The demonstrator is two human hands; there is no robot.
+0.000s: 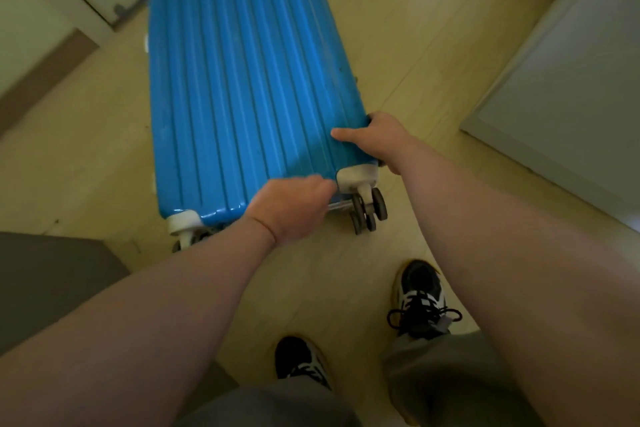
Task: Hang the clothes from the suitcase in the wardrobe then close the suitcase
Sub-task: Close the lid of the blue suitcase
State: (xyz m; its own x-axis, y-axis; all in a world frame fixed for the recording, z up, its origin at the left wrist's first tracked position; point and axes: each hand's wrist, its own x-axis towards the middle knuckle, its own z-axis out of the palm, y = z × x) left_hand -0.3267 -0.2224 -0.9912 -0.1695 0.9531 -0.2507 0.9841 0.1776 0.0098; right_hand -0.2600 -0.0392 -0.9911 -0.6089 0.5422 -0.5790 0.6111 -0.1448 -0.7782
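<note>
Blue suitcase (249,80) closed on the floor (415,45), your left hand (294,208) curled over its wheel end, your right hand (381,140) clasping its corner

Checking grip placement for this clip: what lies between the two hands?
In the head view, the white corner guard of the blue suitcase lies between the left hand and the right hand, with a double wheel under it.

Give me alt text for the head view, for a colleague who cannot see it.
A closed blue ribbed suitcase lies flat on a pale wood floor, wheels toward the person. The left hand curls over its wheel end and the right hand grips its side by the near right corner, thumb on top.
</note>
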